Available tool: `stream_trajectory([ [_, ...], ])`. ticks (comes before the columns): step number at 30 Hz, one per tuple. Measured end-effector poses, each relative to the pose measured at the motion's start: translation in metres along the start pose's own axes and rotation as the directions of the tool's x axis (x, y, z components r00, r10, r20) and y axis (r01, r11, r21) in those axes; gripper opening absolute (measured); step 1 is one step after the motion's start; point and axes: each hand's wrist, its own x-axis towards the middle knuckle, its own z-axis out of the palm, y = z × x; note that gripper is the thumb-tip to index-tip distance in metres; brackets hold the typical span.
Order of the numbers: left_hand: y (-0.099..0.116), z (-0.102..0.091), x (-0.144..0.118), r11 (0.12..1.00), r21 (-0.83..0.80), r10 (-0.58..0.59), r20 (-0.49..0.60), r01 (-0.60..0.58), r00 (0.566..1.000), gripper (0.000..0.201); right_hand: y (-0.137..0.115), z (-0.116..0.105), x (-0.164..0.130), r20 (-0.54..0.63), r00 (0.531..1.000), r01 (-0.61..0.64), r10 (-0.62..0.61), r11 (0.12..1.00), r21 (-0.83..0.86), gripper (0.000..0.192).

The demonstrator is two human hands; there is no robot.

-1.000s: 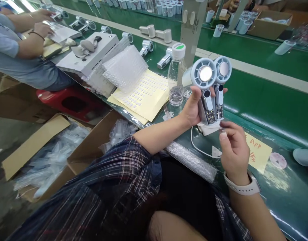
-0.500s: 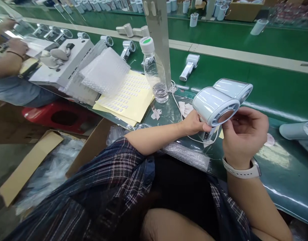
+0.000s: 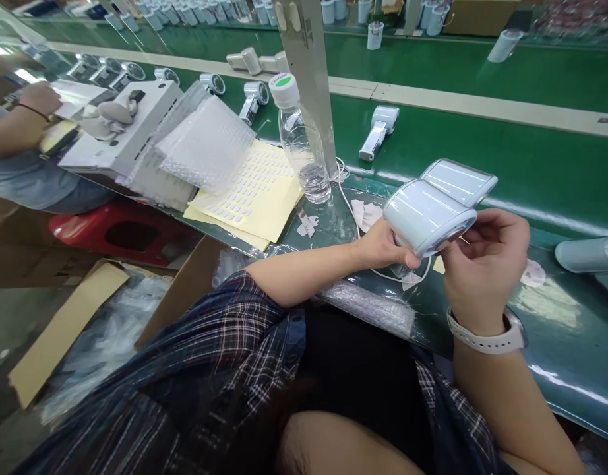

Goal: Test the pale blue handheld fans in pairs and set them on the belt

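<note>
A pale blue handheld fan (image 3: 425,214) with a glossy drum-shaped head is held up over the bench. A second rounded pale blue part (image 3: 462,181) sits directly behind that head; whether the two are joined, I cannot tell. My left hand (image 3: 388,247) wraps round the fan from below, its thumb along the lower edge. On the other side, my right hand (image 3: 486,264) has curled fingers, with thumb and fingertips pinched at the fan's round face. Anything between those fingertips is hidden. Beneath the hands lies a white cable (image 3: 383,272).
A water bottle (image 3: 304,145) stands by a metal post (image 3: 308,72). Left of it lie sticker sheets (image 3: 254,198) and bubble wrap bags (image 3: 210,142). Another handheld fan (image 3: 378,132) rests on the green belt (image 3: 447,86). A co-worker's hand (image 3: 39,99) is at far left.
The fan has tipped in my left hand, so its round face has turned downward and mostly out of sight. My right hand stays at that face.
</note>
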Motion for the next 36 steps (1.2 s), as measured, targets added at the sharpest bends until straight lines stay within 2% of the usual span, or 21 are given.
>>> stream_trajectory([
  [3,-0.004,-0.002,0.000,0.988,0.133,0.064,0.125,-0.081,0.990,0.090,0.001,-0.004,0.004,0.009,0.998,-0.059,0.059,0.998,0.038,0.053],
  [7,-0.012,-0.004,0.002,0.988,0.121,0.074,0.134,-0.091,0.988,0.091,0.003,-0.007,0.008,0.034,0.990,-0.136,0.133,0.985,0.103,0.050],
  [11,-0.016,-0.003,0.004,0.983,0.118,0.127,0.100,-0.138,0.987,0.094,0.006,-0.005,0.010,0.045,0.989,-0.148,0.142,0.964,0.221,0.050],
  [14,-0.017,-0.005,0.005,0.983,0.130,0.116,0.096,-0.128,0.989,0.097,0.004,-0.003,0.011,0.041,0.984,-0.176,0.171,0.951,0.255,0.050],
  [22,-0.020,-0.013,0.005,0.977,0.162,0.107,0.208,-0.142,0.972,0.093,0.000,-0.005,0.011,0.043,0.972,-0.233,0.231,0.925,0.299,0.051],
  [26,-0.021,-0.018,0.010,0.977,0.171,0.082,0.255,-0.128,0.964,0.103,0.009,-0.009,0.014,0.042,0.965,-0.260,0.257,0.931,0.255,0.055],
  [28,-0.011,-0.023,0.010,0.979,0.172,0.052,0.321,-0.112,0.946,0.101,0.013,-0.012,0.016,0.141,0.942,-0.332,0.304,0.902,0.275,0.059],
  [30,0.007,-0.030,0.010,0.970,0.223,-0.011,0.441,-0.098,0.898,0.088,0.014,-0.016,0.019,0.322,0.884,-0.433,0.340,0.854,0.287,0.062],
  [32,0.024,-0.038,0.009,0.944,0.306,-0.047,0.487,-0.120,0.872,0.077,0.013,-0.021,0.021,0.436,0.831,-0.481,0.345,0.839,0.254,0.059],
  [34,0.033,-0.044,0.011,0.930,0.338,-0.016,0.433,-0.146,0.901,0.078,0.012,-0.025,0.021,0.451,0.813,-0.502,0.367,0.836,0.224,0.051],
  [36,0.033,-0.048,0.014,0.947,0.285,0.043,0.340,-0.146,0.939,0.079,0.009,-0.024,0.020,0.457,0.789,-0.546,0.411,0.809,0.217,0.045],
])
